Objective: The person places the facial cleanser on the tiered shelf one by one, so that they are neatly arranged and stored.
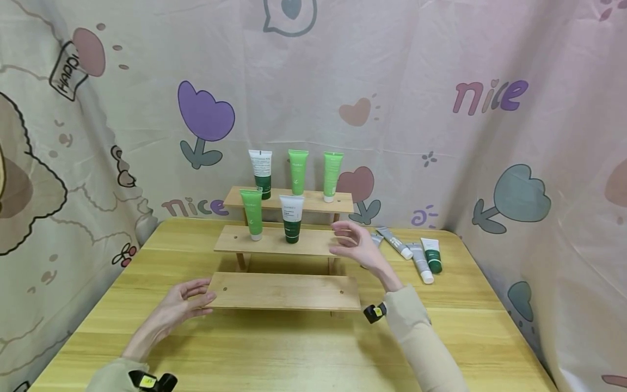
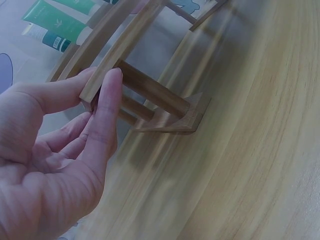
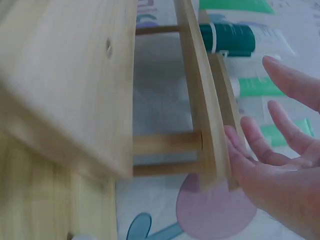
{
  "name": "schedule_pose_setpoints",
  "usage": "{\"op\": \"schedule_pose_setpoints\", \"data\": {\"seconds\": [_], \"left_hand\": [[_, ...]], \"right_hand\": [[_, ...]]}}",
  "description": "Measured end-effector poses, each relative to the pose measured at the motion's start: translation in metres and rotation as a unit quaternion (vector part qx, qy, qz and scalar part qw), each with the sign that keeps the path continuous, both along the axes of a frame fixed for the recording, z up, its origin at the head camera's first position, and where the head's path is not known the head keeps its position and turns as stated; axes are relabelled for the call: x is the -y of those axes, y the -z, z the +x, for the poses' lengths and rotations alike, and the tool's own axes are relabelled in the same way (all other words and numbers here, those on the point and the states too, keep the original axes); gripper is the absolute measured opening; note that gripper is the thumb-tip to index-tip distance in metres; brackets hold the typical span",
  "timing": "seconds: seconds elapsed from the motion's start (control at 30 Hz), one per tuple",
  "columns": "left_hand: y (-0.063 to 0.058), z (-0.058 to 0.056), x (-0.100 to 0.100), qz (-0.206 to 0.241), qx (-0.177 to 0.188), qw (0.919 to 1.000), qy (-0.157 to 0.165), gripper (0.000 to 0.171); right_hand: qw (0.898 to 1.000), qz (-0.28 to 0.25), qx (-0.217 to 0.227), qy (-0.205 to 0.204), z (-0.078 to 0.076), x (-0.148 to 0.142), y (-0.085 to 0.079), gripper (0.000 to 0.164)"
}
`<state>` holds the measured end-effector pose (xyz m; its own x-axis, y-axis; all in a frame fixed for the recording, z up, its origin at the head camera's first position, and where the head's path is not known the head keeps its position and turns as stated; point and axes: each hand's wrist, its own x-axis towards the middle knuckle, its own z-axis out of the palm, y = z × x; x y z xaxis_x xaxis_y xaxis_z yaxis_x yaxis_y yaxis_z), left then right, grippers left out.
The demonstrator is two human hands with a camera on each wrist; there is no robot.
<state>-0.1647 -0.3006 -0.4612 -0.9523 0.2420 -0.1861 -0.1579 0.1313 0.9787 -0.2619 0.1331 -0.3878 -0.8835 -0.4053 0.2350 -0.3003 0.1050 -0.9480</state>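
Note:
A three-step wooden display stand [image 1: 289,291] stands on the table, its lowest shelf nearest me. My left hand [image 1: 178,305] pinches the left end of that lowest shelf; in the left wrist view the thumb and fingers lie on either side of the board [image 2: 117,47]. My right hand [image 1: 360,247] is at the right end of the middle shelf, fingers spread and holding nothing. On the middle shelf are a light green tube [image 1: 252,214] and a white and dark green tube [image 1: 292,218]. The top shelf carries a white and dark green tube [image 1: 261,173] and two light green tubes [image 1: 297,171].
Right of the stand, several tubes lie on the table [image 1: 274,348]: grey ones [image 1: 420,262] and a white and dark green one [image 1: 432,255]. One grey tube is partly hidden behind my right hand. A printed curtain [image 1: 406,71] hangs behind and along both sides.

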Motion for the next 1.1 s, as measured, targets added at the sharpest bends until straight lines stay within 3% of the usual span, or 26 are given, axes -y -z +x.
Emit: {"op": "schedule_pose_setpoints", "data": {"seconds": [0.23, 0.47, 0.83, 1.1], "left_hand": [[-0.001, 0.000, -0.001, 0.005, -0.001, 1.0000, -0.005, 0.077], [-0.001, 0.001, 0.000, 0.005, 0.001, 1.0000, -0.002, 0.077], [0.000, 0.001, 0.000, -0.003, -0.001, 1.0000, -0.004, 0.077], [0.000, 0.001, -0.001, -0.006, 0.005, 0.9999, -0.008, 0.077]], "right_hand": [[0.997, -0.048, -0.029, 0.051, 0.010, -0.020, 0.013, 0.052], [0.987, -0.088, -0.066, 0.118, 0.015, -0.051, 0.032, 0.047], [0.967, -0.080, -0.040, 0.238, 0.023, -0.114, 0.070, 0.046], [0.945, -0.087, -0.026, 0.316, 0.030, -0.146, 0.091, 0.041]]}}
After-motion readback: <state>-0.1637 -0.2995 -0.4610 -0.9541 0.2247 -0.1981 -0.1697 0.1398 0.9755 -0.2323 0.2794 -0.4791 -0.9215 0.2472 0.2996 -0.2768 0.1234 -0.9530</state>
